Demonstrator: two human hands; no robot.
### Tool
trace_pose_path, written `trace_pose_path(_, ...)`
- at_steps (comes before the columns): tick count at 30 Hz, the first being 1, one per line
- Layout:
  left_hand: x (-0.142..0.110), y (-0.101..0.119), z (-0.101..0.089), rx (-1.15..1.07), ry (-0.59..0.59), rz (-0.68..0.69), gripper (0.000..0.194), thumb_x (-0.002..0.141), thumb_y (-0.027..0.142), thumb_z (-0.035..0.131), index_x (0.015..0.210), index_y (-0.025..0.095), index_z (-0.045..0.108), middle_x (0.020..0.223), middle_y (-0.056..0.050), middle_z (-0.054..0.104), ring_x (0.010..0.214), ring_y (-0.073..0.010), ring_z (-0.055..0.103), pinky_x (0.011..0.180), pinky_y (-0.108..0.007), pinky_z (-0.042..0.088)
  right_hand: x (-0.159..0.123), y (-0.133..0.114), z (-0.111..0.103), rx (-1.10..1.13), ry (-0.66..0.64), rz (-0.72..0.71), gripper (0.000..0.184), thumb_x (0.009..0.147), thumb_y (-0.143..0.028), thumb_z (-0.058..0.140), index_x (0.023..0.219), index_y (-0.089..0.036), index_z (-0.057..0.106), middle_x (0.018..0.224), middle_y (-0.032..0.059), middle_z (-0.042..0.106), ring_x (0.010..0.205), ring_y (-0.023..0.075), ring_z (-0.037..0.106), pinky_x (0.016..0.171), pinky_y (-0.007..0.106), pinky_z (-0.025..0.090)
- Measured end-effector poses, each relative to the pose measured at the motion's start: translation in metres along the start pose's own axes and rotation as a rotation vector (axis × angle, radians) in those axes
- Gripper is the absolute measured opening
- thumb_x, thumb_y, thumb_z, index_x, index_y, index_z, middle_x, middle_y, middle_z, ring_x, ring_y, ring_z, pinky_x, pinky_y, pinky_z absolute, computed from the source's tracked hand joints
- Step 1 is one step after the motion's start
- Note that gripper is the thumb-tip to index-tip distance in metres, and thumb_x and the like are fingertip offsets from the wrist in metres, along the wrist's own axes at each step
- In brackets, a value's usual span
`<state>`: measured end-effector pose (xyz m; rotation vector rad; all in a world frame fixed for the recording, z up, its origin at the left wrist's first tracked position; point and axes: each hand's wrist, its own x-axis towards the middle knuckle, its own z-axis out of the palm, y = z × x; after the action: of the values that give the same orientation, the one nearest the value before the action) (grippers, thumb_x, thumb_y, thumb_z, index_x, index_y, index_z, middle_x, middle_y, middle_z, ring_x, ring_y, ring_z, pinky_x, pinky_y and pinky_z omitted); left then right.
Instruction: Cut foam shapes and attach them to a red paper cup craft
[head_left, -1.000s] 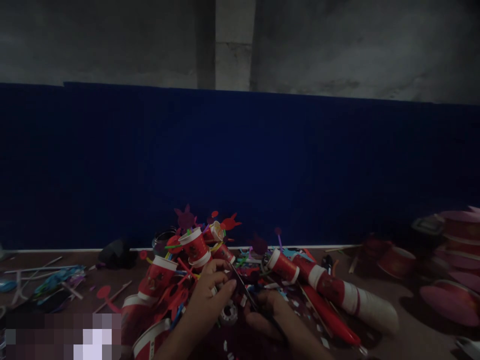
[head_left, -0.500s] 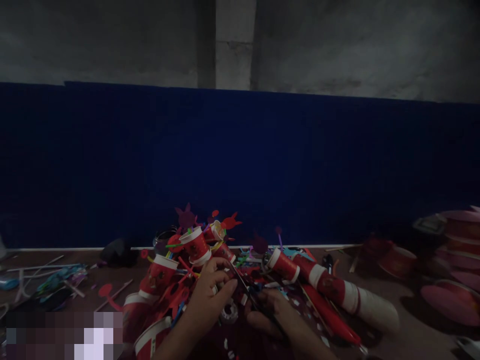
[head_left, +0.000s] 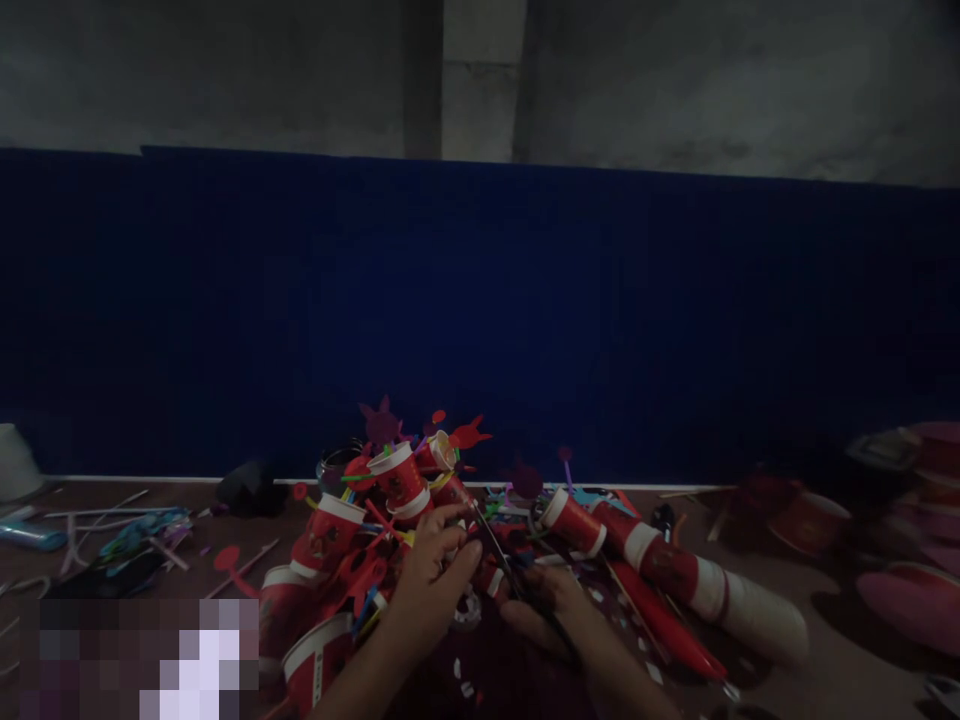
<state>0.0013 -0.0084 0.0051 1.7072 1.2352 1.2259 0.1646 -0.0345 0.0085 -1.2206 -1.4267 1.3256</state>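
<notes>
Hands (head_left: 442, 570) with scissors (head_left: 501, 562) amid cups (head_left: 401, 478)

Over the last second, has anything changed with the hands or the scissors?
Little. The view tipped down and left, so everything sits a bit higher and to the right in the picture. The right hand keeps its grip on the scissors, blades pointing up-left toward the left hand, which still pinches something small among the red paper cups. The row of nested cups lies where it did.
</notes>
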Motion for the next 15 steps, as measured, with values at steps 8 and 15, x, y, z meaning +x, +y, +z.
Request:
trace_pose_path(8, 0.0003, -0.0018, -0.0015, 0.010, -0.026, -0.012, 0.022, 0.076, 0.033, 0.051, 0.059, 0.020, 0.054, 0.117, -0.010, 0.052, 0.113, -0.0258, 0.044, 0.096, -0.040, 0.032, 0.0071, 0.0009, -0.0052, 0.027, -0.175, -0.100, 0.029, 0.058, -0.043, 0.073, 0.067, -0.016, 0.064, 0.058, -0.0025, 0.050, 0.058, 0.0136, 0.045, 0.057, 0.023, 0.041)
trace_pose_path(15, -0.0007, -0.0012, -0.0023, -0.005, -0.022, -0.010, 0.020, 0.076, 0.031, 0.052, 0.060, 0.020, 0.055, 0.112, -0.010, 0.055, 0.109, -0.0250, 0.047, 0.094, -0.040, 0.035, 0.0054, 0.0001, -0.0062, 0.047, -0.207, 0.009, 0.031, 0.054, -0.041, 0.076, 0.066, -0.016, 0.063, 0.053, -0.0050, 0.046, 0.050, 0.0099, 0.040, 0.048, 0.020, 0.035)
